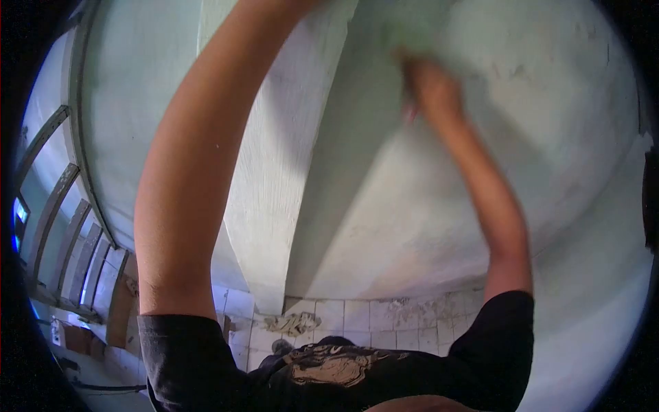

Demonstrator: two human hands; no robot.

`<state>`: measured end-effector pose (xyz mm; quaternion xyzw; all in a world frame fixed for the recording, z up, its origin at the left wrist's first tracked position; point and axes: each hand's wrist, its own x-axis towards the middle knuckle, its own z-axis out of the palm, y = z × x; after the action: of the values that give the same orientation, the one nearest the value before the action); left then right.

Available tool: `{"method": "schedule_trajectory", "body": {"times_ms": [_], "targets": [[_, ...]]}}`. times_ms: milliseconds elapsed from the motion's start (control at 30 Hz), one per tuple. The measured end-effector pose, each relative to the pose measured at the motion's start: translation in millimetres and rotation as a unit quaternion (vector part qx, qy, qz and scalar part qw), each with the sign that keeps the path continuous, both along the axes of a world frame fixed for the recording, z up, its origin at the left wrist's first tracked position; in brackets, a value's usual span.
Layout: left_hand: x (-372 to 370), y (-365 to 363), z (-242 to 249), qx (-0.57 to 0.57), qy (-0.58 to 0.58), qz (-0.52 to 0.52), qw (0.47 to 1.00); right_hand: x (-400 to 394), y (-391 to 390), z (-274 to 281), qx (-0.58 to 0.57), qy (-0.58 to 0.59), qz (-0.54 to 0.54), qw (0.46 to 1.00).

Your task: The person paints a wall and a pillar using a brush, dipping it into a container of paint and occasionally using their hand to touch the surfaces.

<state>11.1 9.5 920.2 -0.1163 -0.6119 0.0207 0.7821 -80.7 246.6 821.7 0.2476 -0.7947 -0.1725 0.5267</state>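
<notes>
My right hand (434, 86) is raised against the pale green-white wall (412, 206), smeared by motion. Its fingers look closed around something, and a small reddish bit (410, 113) shows just below them. The kind of thing is too blurred to tell. A faint greenish blur lies on the wall above the fingers. My left forearm (199, 130) reaches up past the white-painted post (274, 206), and the left hand itself lies beyond the top edge of the view.
A crumpled cloth (293, 323) lies on the white tiled floor (357, 316) at the foot of the wall. To the left stands a wooden slatted frame (51, 206), with a brown board (122, 309) near it. The wall has chipped, stained patches.
</notes>
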Motion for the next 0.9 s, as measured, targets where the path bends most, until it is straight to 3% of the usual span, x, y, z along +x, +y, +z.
{"method": "schedule_trajectory", "body": {"times_ms": [33,67,100,133,167,200,233,267,300,367,433,500,567,600,700,767,833,900], "targets": [[2,1,-1,-0.001,-0.013,0.0,1.0,-23,17,-44,0.099,0.089,0.151,0.979],[6,3,1,0.007,-0.04,0.003,0.999,-25,22,-91,0.087,0.071,0.183,0.977],[7,3,1,0.012,-0.026,0.001,1.0,-5,21,-126,0.096,-0.088,0.093,0.987],[7,2,1,0.009,-0.035,0.002,0.999,-5,29,-164,0.111,-0.076,0.185,0.974],[7,3,2,0.005,-0.043,0.004,0.999,9,33,-187,0.088,-0.183,0.242,0.949],[8,5,2,0.004,-0.05,-0.006,0.999,22,34,-199,0.123,-0.188,0.289,0.931],[15,7,3,0.005,-0.035,-0.008,0.999,26,38,-210,0.14,-0.282,0.241,0.918],[25,11,0,0.008,-0.08,-0.013,0.997,40,32,-193,0.105,-0.446,0.216,0.862],[31,11,2,0.013,-0.124,-0.017,0.992,26,36,-184,0.11,-0.433,0.214,0.869],[14,1,5,0.006,-0.061,0.001,0.998,-14,43,-164,0.103,-0.37,0.227,0.895],[17,4,3,0.005,-0.081,-0.017,0.997,-11,25,-51,-0.044,-0.379,0.222,0.897],[9,7,2,-0.007,0.005,-0.031,0.999,0,9,65,-0.143,-0.375,0.131,0.906],[9,3,1,-0.003,-0.016,-0.049,0.999,-8,10,167,-0.129,-0.296,0.124,0.938],[12,3,0,0.001,-0.029,-0.047,0.999,-6,7,211,-0.069,-0.21,0.177,0.959],[21,5,-2,0.02,-0.074,-0.045,0.996,-1,-4,326,-0.077,-0.076,0.145,0.983],[23,8,-1,0.028,-0.091,-0.046,0.994,17,-11,385,-0.039,0.024,0.075,0.996],[26,14,-2,0.033,-0.095,-0.036,0.994,33,-15,402,-0.057,0.215,0.085,0.971],[27,17,-4,0.033,-0.101,-0.034,0.994,45,-18,387,-0.11,0.156,0.117,0.975]]}}
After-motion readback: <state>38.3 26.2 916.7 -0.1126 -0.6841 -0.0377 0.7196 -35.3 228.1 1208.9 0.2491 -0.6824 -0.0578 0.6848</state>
